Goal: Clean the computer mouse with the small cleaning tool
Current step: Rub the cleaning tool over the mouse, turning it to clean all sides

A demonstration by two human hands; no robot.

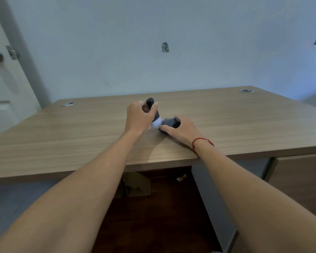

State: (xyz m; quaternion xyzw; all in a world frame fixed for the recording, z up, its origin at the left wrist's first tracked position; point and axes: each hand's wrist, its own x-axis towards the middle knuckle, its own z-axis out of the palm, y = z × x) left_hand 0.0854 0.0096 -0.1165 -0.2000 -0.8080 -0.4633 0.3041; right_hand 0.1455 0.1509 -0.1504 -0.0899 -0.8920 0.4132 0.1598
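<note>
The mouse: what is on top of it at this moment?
The right hand lies over the mouse and covers most of it. The tool's white tip, held by the left hand, meets its left end. The mouse's top stays hidden.

Dark grey mouse (169,123), black tool (152,106) with white tip, light wood-grain desk (80,136), red wrist string (201,140).
</note>
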